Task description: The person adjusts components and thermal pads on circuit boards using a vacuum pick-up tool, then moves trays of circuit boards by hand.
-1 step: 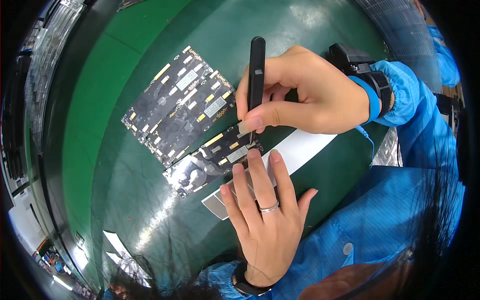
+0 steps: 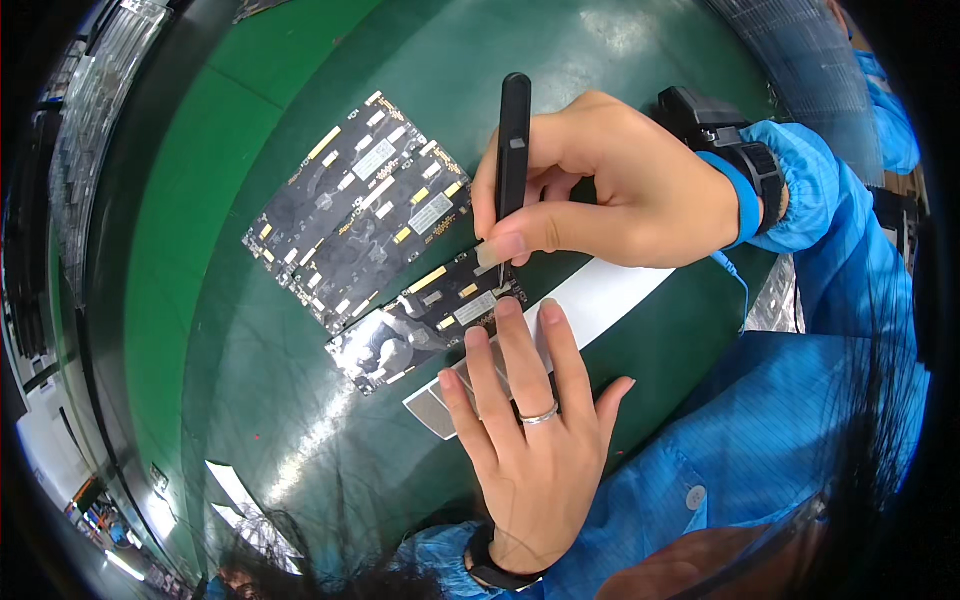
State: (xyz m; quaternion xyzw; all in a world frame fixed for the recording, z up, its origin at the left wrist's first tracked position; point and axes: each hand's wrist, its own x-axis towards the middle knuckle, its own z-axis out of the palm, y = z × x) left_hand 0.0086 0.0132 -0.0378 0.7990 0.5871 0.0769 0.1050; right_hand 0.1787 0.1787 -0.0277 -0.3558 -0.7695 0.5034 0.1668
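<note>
Right hand [image 2: 625, 195]: pinching a slim black tool [image 2: 514, 150] near its lower end, thumb against fingers. Left hand [image 2: 540, 450]: flat, fingers spread, grasping nothing. The near circuit board [image 2: 430, 320] sits below and left of the right hand's fingertips, straight ahead of the left hand's. Tool tip is down at the board's right end, close to the left index fingertip; can't tell if it's actually touching.

Risks as I see them:

- Slip. Tip is fine and works right beside the left hand's fingertips. A bit too much push could scratch the board, nick a part or jab a finger.
- Board shift. Left fingertips bear on its near edge only; the far-left end looks unheld. Sideways force from the tool could swing it on the worktop [image 2: 680, 330].
- Knock-on. Further boards [image 2: 345, 215], left of the right hand, lie right up against it, so a swing could shove them too.
- Strip drag. White strip [image 2: 620, 300] with grey patches [image 2: 432, 412] runs under the left hand. Sliding that hand could pull the strip along or lift a patch.
- Snag. Blue cord [image 2: 735, 280] hangs just below the right hand's wristband [image 2: 745, 210]; a catch there would jerk the tip.
</note>
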